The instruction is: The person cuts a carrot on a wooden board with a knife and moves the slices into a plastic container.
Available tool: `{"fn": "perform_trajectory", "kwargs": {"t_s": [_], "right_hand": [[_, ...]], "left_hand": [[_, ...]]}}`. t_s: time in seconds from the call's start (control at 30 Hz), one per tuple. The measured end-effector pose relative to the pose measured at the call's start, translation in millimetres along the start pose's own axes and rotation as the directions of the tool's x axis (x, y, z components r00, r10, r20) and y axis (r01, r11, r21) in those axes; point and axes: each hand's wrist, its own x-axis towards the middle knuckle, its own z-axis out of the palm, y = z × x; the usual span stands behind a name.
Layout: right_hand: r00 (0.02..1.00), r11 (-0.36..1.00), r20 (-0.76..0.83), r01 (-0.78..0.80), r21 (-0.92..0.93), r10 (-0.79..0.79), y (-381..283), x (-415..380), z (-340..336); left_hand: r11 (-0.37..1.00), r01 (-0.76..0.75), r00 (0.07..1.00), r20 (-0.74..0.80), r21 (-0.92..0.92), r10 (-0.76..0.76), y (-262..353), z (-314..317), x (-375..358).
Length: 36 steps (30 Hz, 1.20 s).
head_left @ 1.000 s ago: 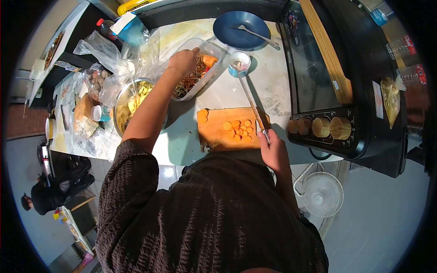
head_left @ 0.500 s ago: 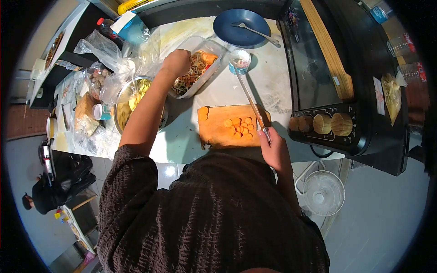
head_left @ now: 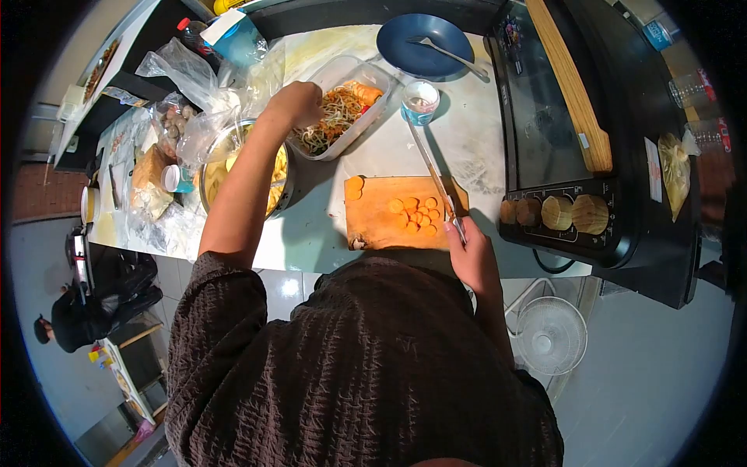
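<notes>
Head view: pale table (head_left: 469, 152) above tiled floor (head_left: 284, 289), right hand (head_left: 472, 253) gripping utensil (head_left: 427, 162), left hand (head_left: 297, 104) grip unclear.

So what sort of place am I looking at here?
Probably a small kitchen, perhaps a home one. The counter holds a cutting board with orange slices and a plastic container of mixed food, beside what looks like an oven with wooden knobs.
</notes>
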Motion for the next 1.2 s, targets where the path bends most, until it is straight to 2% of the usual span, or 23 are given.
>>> {"fn": "perform_trajectory", "kwargs": {"t_s": [0.07, 0.13, 0.27, 0.33, 0.67, 0.83, 1.2], "right_hand": [[0.999, 0.999, 0.024, -0.048, 0.002, 0.048, -1, 0, -1], [0.999, 0.999, 0.01, -0.031, 0.011, 0.031, 3, 0, 0], [1.0, 1.0, -0.002, -0.011, 0.02, 0.011, 8, 2, 0], [1.0, 0.999, -0.004, -0.03, 0.024, 0.03, 12, 3, 1], [0.997, 0.997, -0.002, -0.075, 0.023, 0.075, 11, 7, 2], [0.997, 0.997, 0.005, -0.076, 0.025, 0.076, 9, 6, 0], [0.998, 0.998, 0.006, -0.056, 0.01, 0.056, 14, 5, 4]], "left_hand": [[0.999, 0.04, 0.998, -0.051, -0.03, -0.041, 4, 5, 10], [1.0, 0.009, 0.978, -0.207, -0.007, -0.01, 9, 17, 24], [0.999, 0.024, 0.981, -0.192, 0.023, -0.019, 16, 29, 46], [0.986, -0.018, 0.998, -0.049, 0.165, 0.026, 16, 30, 53], [0.998, 0.024, 0.995, -0.097, 0.066, -0.018, 17, 32, 56], [0.998, 0.047, 0.985, -0.17, 0.035, -0.04, 15, 37, 54], [0.998, 0.025, 0.987, -0.161, 0.061, -0.014, 5, 41, 44]]}}
